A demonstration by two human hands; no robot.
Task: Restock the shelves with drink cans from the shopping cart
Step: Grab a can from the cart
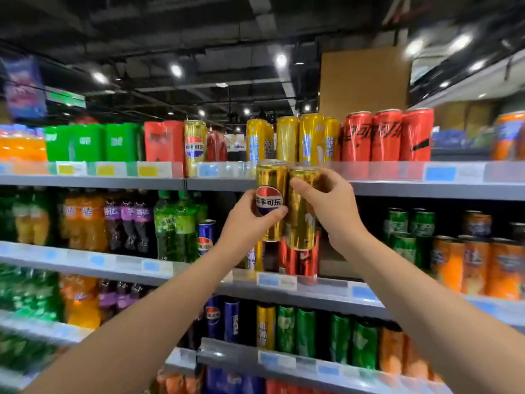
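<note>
Your left hand [246, 220] curls its fingers round one gold can [271, 199] and your right hand [331, 203] grips a second gold can [301, 211] touching beside it, both upright before the top shelf [397, 186] edge.

It was a shop: long shelves [93, 182] carried rows of cans [386, 136] and bottles [173, 226] above price tags [440, 173].
</note>
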